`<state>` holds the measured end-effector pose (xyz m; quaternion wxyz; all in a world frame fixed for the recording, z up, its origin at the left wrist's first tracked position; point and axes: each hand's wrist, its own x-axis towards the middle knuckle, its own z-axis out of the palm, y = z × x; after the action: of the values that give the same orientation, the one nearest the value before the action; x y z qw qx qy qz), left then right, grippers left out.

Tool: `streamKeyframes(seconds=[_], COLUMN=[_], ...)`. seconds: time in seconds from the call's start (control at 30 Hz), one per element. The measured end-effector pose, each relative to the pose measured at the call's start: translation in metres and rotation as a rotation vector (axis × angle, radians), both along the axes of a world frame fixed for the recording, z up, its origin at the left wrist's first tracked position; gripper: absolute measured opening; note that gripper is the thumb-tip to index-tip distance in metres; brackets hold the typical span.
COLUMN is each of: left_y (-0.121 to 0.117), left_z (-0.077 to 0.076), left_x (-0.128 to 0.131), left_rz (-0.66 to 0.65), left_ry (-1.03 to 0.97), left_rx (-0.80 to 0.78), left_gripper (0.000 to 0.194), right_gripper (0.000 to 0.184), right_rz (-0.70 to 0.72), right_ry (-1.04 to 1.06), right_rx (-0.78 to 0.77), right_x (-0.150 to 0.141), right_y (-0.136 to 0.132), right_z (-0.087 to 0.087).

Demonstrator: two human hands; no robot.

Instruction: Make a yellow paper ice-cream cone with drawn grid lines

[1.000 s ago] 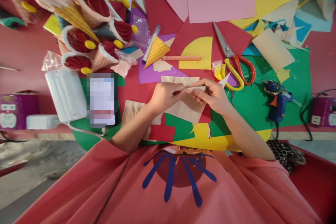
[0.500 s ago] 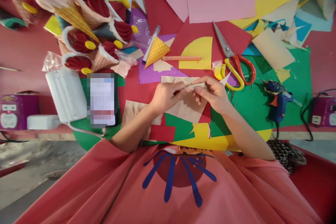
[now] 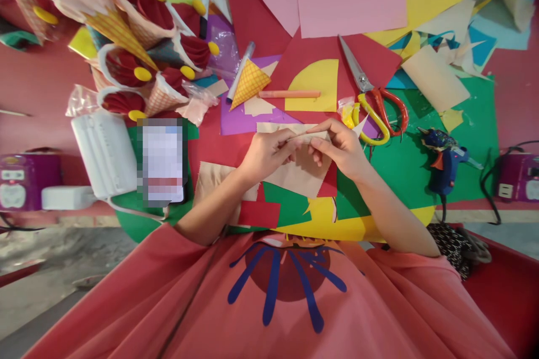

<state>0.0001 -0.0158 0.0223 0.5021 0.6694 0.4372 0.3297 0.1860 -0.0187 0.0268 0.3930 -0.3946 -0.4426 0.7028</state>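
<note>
My left hand (image 3: 269, 151) and my right hand (image 3: 339, 148) meet over a beige piece of cloth (image 3: 295, 176) with zigzag-cut edges. Between the fingertips of both hands a narrow beige fold of cloth is pinched and stretched sideways. Whether this fold belongs to the cloth spread beneath, I cannot tell. Thumbs and fingers cover part of it. A second beige cloth piece (image 3: 210, 176) lies under my left forearm, partly hidden. Beyond my hands rest an orange pen (image 3: 290, 94), a yellow checked cone (image 3: 250, 83) and a yellow rounded sheet (image 3: 314, 87).
Large scissors (image 3: 370, 90) with red and yellow handles lie beyond my right hand. Farther right is a blue glue gun (image 3: 447, 165) with a cord. A phone (image 3: 163, 162) and a white box-shaped device (image 3: 105, 151) are at left. Several wrapped cones (image 3: 126, 5) crowd the back left.
The view has shifted very slightly, moving the table things a little left. Both hands keep their pinch on the beige cloth, with only tiny finger movement.
</note>
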Motion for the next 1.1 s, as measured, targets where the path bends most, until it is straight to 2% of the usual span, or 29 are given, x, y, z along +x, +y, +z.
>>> streamKeyframes(seconds=[0.07,0.13,0.27,0.33,0.43,0.57,0.77,0.9,1.0,1.1], left_y=[0.001,0.003,0.003,0.002,-0.001,0.0,0.001,0.001,0.001,0.001], left_z=[-0.001,-0.004,-0.01,-0.011,-0.009,-0.003,-0.004,-0.008,-0.008,-0.008], left_x=[-0.002,-0.004,-0.007,-0.007,-0.006,-0.004,-0.003,-0.003,-0.002,-0.001], left_rz=[-0.019,-0.032,0.045,0.059,0.093,0.099,0.041,0.098,0.138,0.142], left_ry=[0.039,0.081,0.105,0.058,-0.025,-0.052,-0.044,-0.103,-0.135,-0.163], left_rx=[0.029,0.134,0.405,0.459,0.416,0.307,0.351,0.291,0.205,0.146], left_gripper=[0.041,0.039,0.026,0.019,0.015,0.02,0.016,0.018,0.022,0.023], right_gripper=[0.029,0.028,0.025,0.025,0.024,0.023,0.024,0.029,0.032,0.026], right_rz=[-0.002,-0.005,0.023,0.043,0.052,0.053,0.098,0.109,0.036,-0.04], right_ry=[0.009,0.029,0.064,0.092,0.14,0.165,0.147,0.092,-0.049,-0.127], right_rx=[-0.025,-0.046,-0.089,-0.11,-0.144,-0.161,-0.134,-0.012,0.115,0.171], right_x=[0.002,0.004,0.006,0.007,0.006,0.005,0.004,0.002,0.001,-0.001], right_y=[0.001,0.002,0.003,0.004,0.004,0.004,0.002,0.0,-0.003,-0.005], right_z=[0.001,0.002,0.002,0.002,0.004,0.004,0.0,-0.001,0.0,-0.001])
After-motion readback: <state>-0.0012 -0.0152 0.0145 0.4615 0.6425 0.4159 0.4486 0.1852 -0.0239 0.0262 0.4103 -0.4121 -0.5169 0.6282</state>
